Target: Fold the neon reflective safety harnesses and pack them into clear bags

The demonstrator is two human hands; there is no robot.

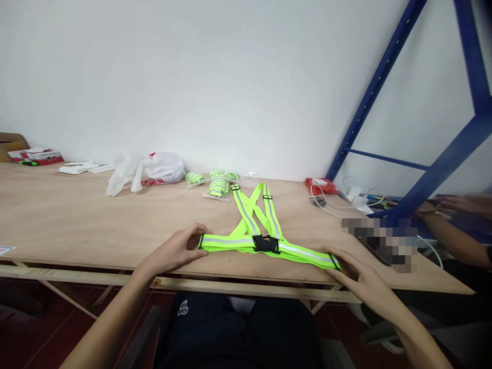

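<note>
A neon-yellow reflective vest (pixel 265 245) of elastic straps with grey stripes lies on the wooden table. Its shoulder straps cross and point toward the wall, and a black buckle (pixel 266 244) joins the waist belt at the front. My left hand (pixel 180 249) pinches the belt's left end by a black slider (pixel 201 242), thumb and fingers on either side. At the other end, my right hand (pixel 351 269) holds the belt between thumb and fingers, beside another black slider (pixel 334 262). The belt is stretched out between both hands, its right end nearer to me.
Several bagged reflective bundles (pixel 218 187) lie behind the vest. Left of them sits a white plastic bag (pixel 163 168). Cables, a power strip (pixel 319 182) and a blue metal frame (pixel 376 92) stand right. Another person's arm (pixel 453 236) is at far right. The table's front edge (pixel 246 289) is close.
</note>
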